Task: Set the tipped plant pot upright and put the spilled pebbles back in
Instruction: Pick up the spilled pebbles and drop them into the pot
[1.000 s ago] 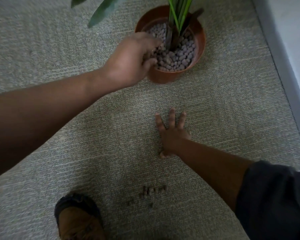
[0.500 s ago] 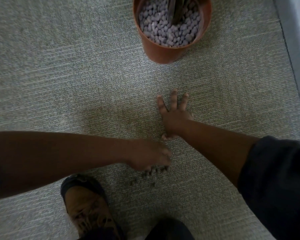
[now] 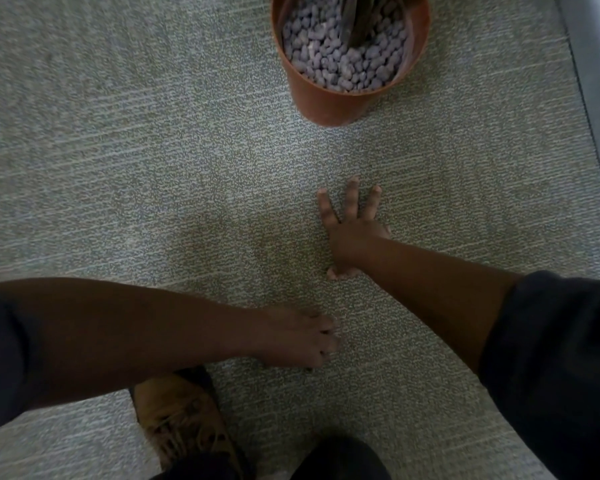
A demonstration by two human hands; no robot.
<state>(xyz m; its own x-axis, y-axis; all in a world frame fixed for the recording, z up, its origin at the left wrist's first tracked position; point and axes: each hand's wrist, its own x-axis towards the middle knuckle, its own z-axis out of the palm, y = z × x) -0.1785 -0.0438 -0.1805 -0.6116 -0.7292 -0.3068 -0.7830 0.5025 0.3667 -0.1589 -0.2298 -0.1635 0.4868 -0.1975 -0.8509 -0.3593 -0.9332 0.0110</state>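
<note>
Terracotta plant pot (image 3: 329,98) stands upright on the carpet. Grey-purple pebbles (image 3: 343,60) fill it to near the rim. Dark stem base visible inside.

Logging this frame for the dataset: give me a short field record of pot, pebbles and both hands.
pot: orange plant pot, upright on carpet
pot contents: grey pebbles around plant stem
left hand: fingers curled against the carpet; any pebbles under it hidden
right hand: flat, fingers spread on the carpet, holding nothing
loose pebbles: none clearly visible
shoe: near left forearm
</note>
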